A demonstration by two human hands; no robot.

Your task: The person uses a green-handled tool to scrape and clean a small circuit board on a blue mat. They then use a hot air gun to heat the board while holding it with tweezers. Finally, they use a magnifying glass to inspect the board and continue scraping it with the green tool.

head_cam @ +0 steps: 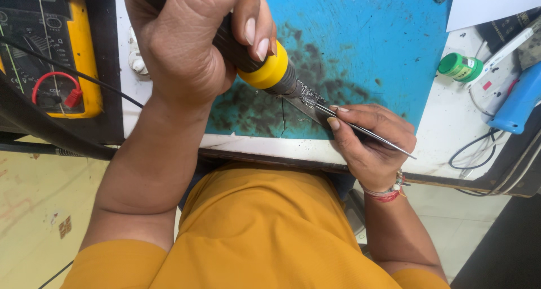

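My left hand (183,44) is closed around a soldering iron (271,72) with a black handle and yellow collar. Its tip points down to the right at a small circuit board (307,97). The board lies on a blue work mat (366,35) stained with dark burn marks. My right hand (372,145), a red thread band on its wrist, grips thin metal tweezers (394,147). The tweezer points rest against the small board right next to the iron's tip. The tip itself is too small to make out.
A yellow multimeter (84,52) with red and black leads sits at the left. At the right are a small green jar (461,67), a blue tool (518,100), white paper (490,4) and loose cables (479,148). The white bench edge (270,148) runs in front of my orange shirt.
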